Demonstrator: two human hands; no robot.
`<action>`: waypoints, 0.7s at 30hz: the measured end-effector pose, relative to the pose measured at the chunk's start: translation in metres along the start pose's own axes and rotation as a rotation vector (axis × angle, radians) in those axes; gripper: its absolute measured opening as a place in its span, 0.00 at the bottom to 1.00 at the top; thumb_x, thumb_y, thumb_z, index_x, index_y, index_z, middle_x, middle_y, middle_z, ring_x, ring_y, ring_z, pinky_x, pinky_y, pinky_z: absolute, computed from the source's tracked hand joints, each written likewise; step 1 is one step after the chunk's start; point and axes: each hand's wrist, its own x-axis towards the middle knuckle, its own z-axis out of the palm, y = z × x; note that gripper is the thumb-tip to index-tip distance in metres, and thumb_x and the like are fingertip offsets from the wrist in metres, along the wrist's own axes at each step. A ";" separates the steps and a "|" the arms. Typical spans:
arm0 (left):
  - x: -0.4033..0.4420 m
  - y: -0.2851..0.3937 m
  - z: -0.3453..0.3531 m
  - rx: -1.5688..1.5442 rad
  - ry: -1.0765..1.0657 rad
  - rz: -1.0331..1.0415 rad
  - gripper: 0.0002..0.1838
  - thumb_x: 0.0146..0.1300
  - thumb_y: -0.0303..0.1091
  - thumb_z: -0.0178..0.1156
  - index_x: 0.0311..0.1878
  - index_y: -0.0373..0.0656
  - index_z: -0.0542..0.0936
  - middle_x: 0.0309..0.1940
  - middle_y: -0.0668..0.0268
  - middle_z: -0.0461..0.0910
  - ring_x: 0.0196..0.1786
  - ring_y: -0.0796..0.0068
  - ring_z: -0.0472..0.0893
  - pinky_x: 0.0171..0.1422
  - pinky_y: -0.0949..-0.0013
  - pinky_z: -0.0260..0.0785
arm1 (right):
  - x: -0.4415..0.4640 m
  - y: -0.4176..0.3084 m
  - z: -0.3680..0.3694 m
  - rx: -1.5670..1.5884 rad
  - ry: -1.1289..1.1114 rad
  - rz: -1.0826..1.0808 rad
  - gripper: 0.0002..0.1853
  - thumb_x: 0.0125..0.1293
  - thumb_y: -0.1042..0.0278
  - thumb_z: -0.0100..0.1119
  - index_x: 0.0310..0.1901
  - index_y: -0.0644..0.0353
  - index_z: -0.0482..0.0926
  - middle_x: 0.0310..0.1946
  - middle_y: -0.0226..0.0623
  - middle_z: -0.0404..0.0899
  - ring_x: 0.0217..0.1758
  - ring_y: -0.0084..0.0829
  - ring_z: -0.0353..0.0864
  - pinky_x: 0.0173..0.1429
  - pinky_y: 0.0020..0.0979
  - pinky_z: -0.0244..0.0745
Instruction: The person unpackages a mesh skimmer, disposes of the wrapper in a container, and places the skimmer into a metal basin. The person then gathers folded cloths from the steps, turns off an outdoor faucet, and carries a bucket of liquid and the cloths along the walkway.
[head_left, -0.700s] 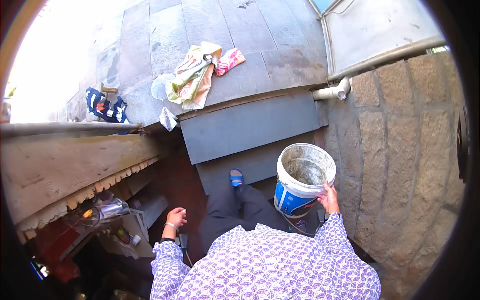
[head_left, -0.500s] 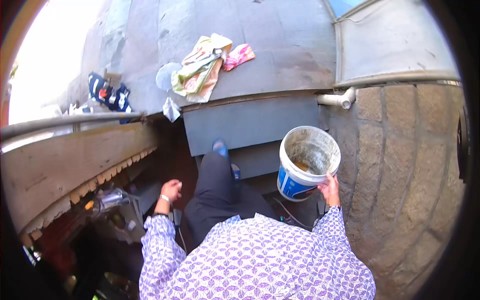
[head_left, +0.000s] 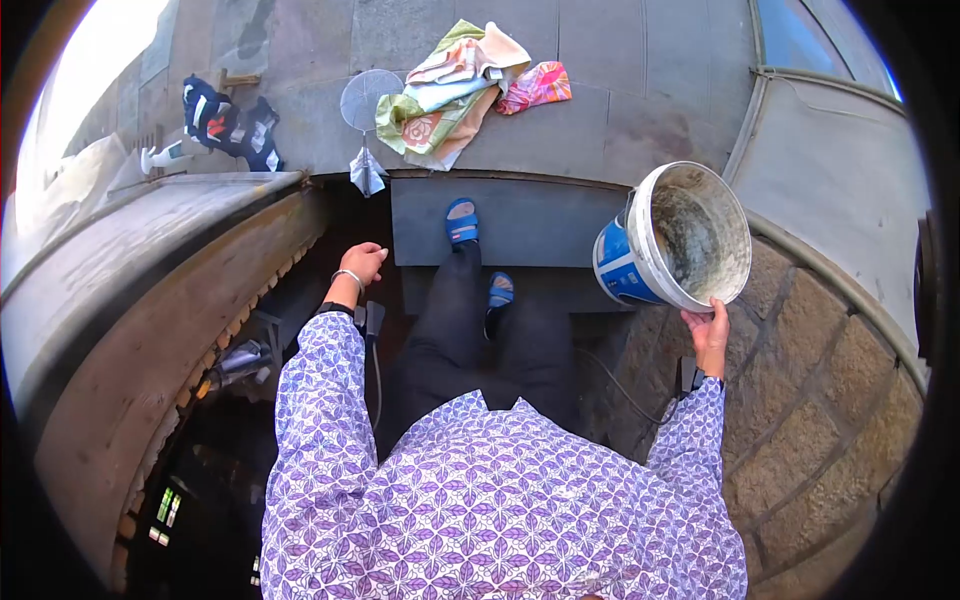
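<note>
White-and-blue bucket (head_left: 675,240) tilted near the steps (head_left: 545,222).
The right hand (head_left: 708,332) grips its rim; the left hand (head_left: 364,263) is loosely curled, contents impossible to tell. A firm hold, clear of the stone wall (head_left: 795,375), should keep the bucket steady.

Daylight comes in strongest at the upper left, where the scene burns out to white and detail is lost. The paving (head_left: 640,60) takes softer, more even light. Under the wooden beam (head_left: 160,350), the lower left sinks to near-black, with a few bright patches (head_left: 168,506). The bucket (head_left: 690,235) is dimmer inside than at its pale rim. The shirt's (head_left: 480,500) print looks sharp. Wide-angle distortion bows the beam; black fills all 4 corners.
</note>
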 end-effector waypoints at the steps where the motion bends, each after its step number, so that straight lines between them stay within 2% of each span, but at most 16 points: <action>1: 0.005 0.011 0.002 -0.044 0.018 -0.008 0.16 0.58 0.42 0.56 0.44 0.42 0.77 0.28 0.67 0.78 0.22 0.75 0.77 0.28 0.71 0.69 | 0.014 -0.012 0.007 0.054 -0.012 0.008 0.24 0.54 0.60 0.54 0.51 0.59 0.64 0.42 0.46 0.72 0.41 0.47 0.76 0.42 0.46 0.77; 3: 0.025 0.022 0.006 -0.042 0.031 -0.018 0.15 0.58 0.41 0.56 0.44 0.42 0.78 0.29 0.66 0.78 0.22 0.74 0.77 0.29 0.71 0.70 | 0.044 -0.028 0.024 0.147 -0.018 0.020 0.26 0.53 0.62 0.55 0.50 0.67 0.62 0.47 0.50 0.67 0.50 0.49 0.70 0.51 0.50 0.72; 7: 0.045 0.036 0.022 -0.053 0.072 -0.065 0.15 0.57 0.40 0.57 0.43 0.40 0.78 0.30 0.65 0.79 0.23 0.74 0.78 0.33 0.71 0.71 | 0.095 -0.050 0.070 0.217 -0.118 0.026 0.25 0.53 0.66 0.55 0.50 0.68 0.61 0.50 0.51 0.63 0.54 0.48 0.66 0.57 0.52 0.68; 10: 0.066 0.037 0.025 -0.050 0.083 -0.083 0.15 0.57 0.39 0.57 0.44 0.40 0.78 0.31 0.64 0.79 0.25 0.74 0.78 0.33 0.71 0.71 | 0.120 -0.051 0.106 0.248 -0.140 -0.033 0.23 0.54 0.69 0.53 0.50 0.67 0.61 0.50 0.50 0.63 0.53 0.46 0.67 0.57 0.52 0.68; 14: 0.114 0.046 0.039 -0.175 0.159 -0.075 0.15 0.56 0.39 0.57 0.43 0.41 0.78 0.31 0.63 0.80 0.24 0.75 0.77 0.33 0.71 0.70 | 0.160 -0.042 0.133 0.280 -0.143 0.006 0.21 0.53 0.71 0.53 0.48 0.66 0.63 0.48 0.46 0.67 0.51 0.42 0.69 0.56 0.49 0.69; 16: 0.149 0.044 0.035 -0.158 0.184 -0.077 0.16 0.55 0.40 0.57 0.44 0.42 0.78 0.35 0.60 0.80 0.31 0.69 0.80 0.39 0.68 0.71 | 0.159 -0.033 0.132 0.270 -0.151 0.006 0.18 0.52 0.73 0.53 0.46 0.63 0.65 0.46 0.43 0.68 0.51 0.40 0.68 0.57 0.50 0.68; 18: 0.192 0.041 0.027 0.056 0.290 -0.045 0.17 0.54 0.41 0.58 0.44 0.43 0.78 0.40 0.56 0.79 0.42 0.62 0.79 0.48 0.63 0.69 | 0.164 -0.022 0.125 0.255 -0.110 0.018 0.21 0.54 0.71 0.53 0.51 0.63 0.64 0.49 0.44 0.68 0.52 0.41 0.67 0.58 0.46 0.68; 19: 0.202 0.055 0.002 0.153 0.386 -0.022 0.17 0.54 0.43 0.57 0.44 0.44 0.78 0.43 0.54 0.78 0.49 0.57 0.75 0.55 0.62 0.65 | 0.169 -0.016 0.133 0.247 -0.064 0.021 0.23 0.54 0.71 0.53 0.53 0.62 0.63 0.49 0.44 0.68 0.53 0.42 0.67 0.58 0.44 0.67; 20: 0.219 0.062 -0.003 0.154 0.397 -0.035 0.17 0.54 0.43 0.57 0.44 0.44 0.78 0.43 0.54 0.78 0.49 0.57 0.75 0.55 0.62 0.65 | 0.185 -0.011 0.128 0.222 -0.049 0.023 0.24 0.54 0.70 0.53 0.54 0.62 0.63 0.50 0.43 0.68 0.53 0.41 0.68 0.57 0.43 0.67; 21: 0.242 0.062 -0.009 0.157 0.482 -0.078 0.18 0.53 0.43 0.57 0.46 0.46 0.77 0.44 0.55 0.77 0.50 0.57 0.75 0.55 0.61 0.65 | 0.187 -0.002 0.124 0.184 -0.028 0.024 0.22 0.54 0.67 0.55 0.51 0.60 0.66 0.47 0.38 0.71 0.50 0.39 0.70 0.51 0.40 0.70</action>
